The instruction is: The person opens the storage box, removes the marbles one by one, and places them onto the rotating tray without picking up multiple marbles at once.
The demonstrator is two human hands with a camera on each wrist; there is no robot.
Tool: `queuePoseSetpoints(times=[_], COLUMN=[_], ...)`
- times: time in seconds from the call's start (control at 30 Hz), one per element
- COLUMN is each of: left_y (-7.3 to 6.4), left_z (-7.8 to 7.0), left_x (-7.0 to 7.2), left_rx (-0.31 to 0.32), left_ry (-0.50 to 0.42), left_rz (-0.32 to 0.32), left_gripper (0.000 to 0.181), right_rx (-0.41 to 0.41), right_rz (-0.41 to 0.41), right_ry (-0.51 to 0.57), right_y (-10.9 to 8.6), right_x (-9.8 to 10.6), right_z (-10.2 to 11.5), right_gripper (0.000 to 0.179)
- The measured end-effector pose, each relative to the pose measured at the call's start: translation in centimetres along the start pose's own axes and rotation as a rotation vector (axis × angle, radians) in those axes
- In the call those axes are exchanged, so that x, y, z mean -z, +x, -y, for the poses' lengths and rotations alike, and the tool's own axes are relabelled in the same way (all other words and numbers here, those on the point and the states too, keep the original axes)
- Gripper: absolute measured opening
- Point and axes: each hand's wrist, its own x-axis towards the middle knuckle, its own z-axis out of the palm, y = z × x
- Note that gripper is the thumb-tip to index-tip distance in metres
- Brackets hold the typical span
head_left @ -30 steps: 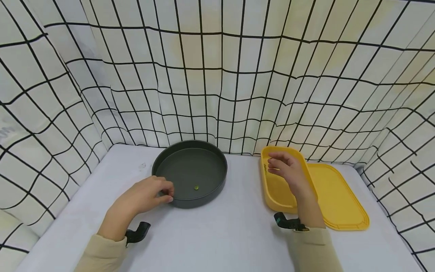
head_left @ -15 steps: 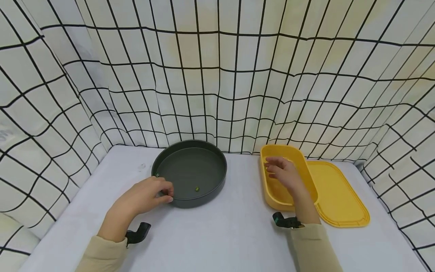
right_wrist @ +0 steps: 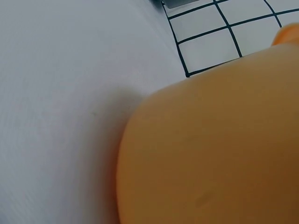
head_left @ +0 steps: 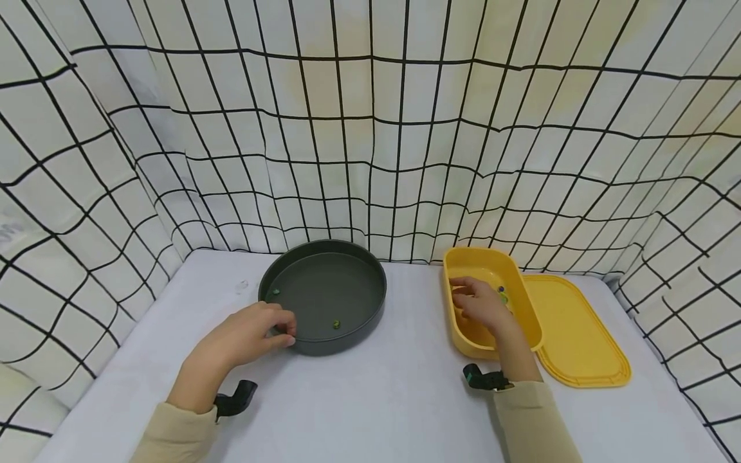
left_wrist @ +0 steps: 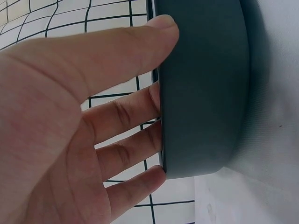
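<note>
My left hand [head_left: 249, 334] grips the near left rim of a round dark grey pan [head_left: 324, 283]. In the left wrist view its thumb lies on the outer wall of the pan [left_wrist: 201, 102] and its fingers reach over the rim. A tiny green piece [head_left: 336, 324] and a tiny teal piece [head_left: 276, 292] lie in the pan. My right hand [head_left: 483, 305] reaches into a yellow plastic box [head_left: 463, 344], fingers loosely bent. Beside it in the box are a small blue bead [head_left: 501, 289] and green bits [head_left: 504, 298]. The box wall [right_wrist: 210, 140] hides the right fingers in the right wrist view.
A yellow lid [head_left: 585, 334] lies flat to the right of the box, partly against it. Black netting [head_left: 370, 161] over white cloth rises behind and on both sides of the white table [head_left: 370, 399].
The right hand has lowered into the box, and blue and green bits now show beside it. A teal piece has come into view in the pan. The left hand stays on the rim.
</note>
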Motion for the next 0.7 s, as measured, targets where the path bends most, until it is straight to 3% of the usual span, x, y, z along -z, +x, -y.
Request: queuePoseSetpoints(times=[0.23,0.5,0.7], left_y=[-0.08,-0.05,-0.1], left_z=[-0.05,0.04,0.07], left_x=[-0.04,0.0,0.05], left_rx=[-0.001,-0.002,0.002], left_ry=[0.003,0.002,0.0], left_rz=[-0.006,-0.006,-0.006], left_gripper=[0.018,0.018,0.018], right_rx=[-0.045,-0.065,-0.102], right_rz=[-0.047,0.019,0.022], right_ry=[-0.086,-0.088,-0.119], right_y=[-0.18,-0.18,-0.08], right_x=[-0.14,-0.29,-0.53], right_z=[0.15,0.1,-0.16], right_gripper=[0.033,0.037,0.035])
